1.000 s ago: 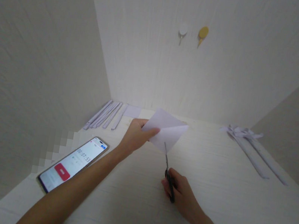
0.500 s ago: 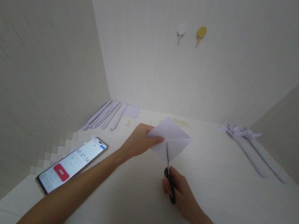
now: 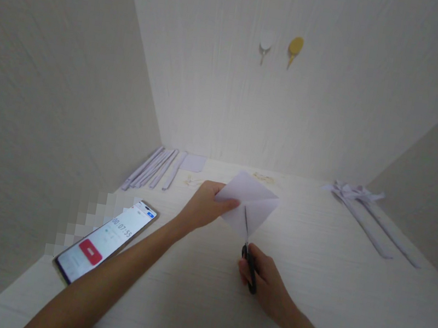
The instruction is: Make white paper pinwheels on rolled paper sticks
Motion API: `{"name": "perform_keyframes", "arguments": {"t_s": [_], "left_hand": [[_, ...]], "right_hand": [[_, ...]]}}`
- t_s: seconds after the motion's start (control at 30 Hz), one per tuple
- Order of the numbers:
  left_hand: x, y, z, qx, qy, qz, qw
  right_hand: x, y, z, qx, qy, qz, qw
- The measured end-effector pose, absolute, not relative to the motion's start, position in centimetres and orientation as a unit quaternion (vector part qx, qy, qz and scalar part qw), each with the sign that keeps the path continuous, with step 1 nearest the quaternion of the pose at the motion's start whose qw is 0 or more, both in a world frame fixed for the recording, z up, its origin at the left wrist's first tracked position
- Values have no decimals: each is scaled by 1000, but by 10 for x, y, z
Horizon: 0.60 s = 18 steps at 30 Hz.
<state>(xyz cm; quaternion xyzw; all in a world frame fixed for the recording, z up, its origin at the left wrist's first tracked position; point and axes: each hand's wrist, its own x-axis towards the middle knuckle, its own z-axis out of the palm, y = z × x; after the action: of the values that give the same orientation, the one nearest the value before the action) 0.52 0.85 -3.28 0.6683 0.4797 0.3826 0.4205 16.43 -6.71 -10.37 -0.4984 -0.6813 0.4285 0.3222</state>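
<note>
Nearest: right hand [image 3: 266, 285] low on the pale wood-grain desk [image 3: 346, 306], fingers closed through the black handles of a small pair of scissors [image 3: 249, 249]. Blades point away and up, tips already inside the lower edge of the paper. From this angle I can't tell how far apart the blades stand.

Left of that, a smartphone [image 3: 105, 240] lies flat near the desk edge, screen up, showing a running timer and a red button. Left forearm passes just beside it, apart from it.

Middle: left hand [image 3: 204, 206] pinches a folded white paper sheet [image 3: 252, 200] at its left corner, thumb on top, fingers underneath. The sheet is held in the air above the desk centre, tilted, with a crease across it.

Risks as I judge them:
- Paper is held at one corner only, so the free side can flex or twist away from the blades, which means a wandering or torn cut.
- Left thumb sits near the blade line; if the sheet slips or the cut runs left, that's a nick.
- Folded layers may shear unevenly if they slide on each other.

Far left: a row of folded white paper strips [image 3: 155, 168] against the wall. Far right: a bundle of longer white paper strips [image 3: 364, 215]. Small scraps at the back edge, too small to identify. Back wall: a white round hook [image 3: 266, 43] beside a yellow round hook [image 3: 296, 46].
</note>
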Motion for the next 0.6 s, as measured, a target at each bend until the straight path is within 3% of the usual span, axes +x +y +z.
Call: {"name": "perform_keyframes", "arguments": {"t_s": [0.6], "left_hand": [[7,7,-29,651,467,396,449]], "right_hand": [[163,-66,-106,-507,-663,440,331]]}}
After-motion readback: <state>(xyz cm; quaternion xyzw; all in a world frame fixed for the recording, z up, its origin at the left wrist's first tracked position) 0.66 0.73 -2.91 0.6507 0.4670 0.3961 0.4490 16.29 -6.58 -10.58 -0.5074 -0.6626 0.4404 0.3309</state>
